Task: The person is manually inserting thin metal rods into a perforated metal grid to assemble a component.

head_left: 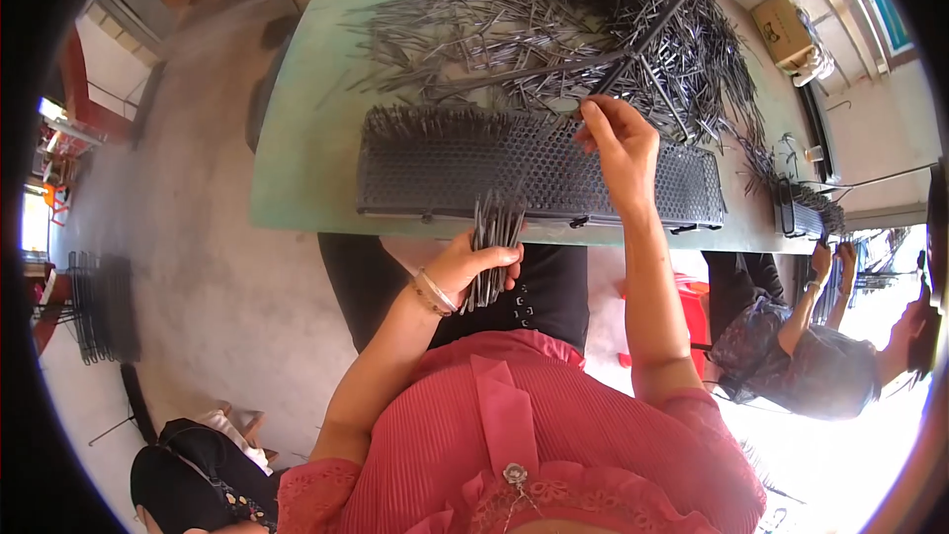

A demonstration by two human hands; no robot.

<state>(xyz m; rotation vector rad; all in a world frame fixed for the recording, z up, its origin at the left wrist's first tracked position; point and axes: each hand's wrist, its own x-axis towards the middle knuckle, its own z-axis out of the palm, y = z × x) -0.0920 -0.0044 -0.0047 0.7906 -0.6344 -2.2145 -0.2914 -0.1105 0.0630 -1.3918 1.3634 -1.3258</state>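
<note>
My left hand (467, 263) is closed round a bundle of thin dark strips (499, 218), which stand roughly upright in front of the table's near edge. On the table lies a long black perforated tray (563, 173) with rows of small holes. Many strips stick up from the holes along its far left part. Over the tray's far edge, right of the middle, hovers my right hand (627, 153). Thumb and fingers are pinched together there; whatever they hold is too small to make out against the dark strips behind.
A large heap of loose dark strips (682, 49) spreads over the far half of the greenish table (306, 138). A dark metal stand (633, 49) rises from it. At the right, another person (801, 346) works at a similar tray (799, 213). A cardboard box (781, 30) stands beyond.
</note>
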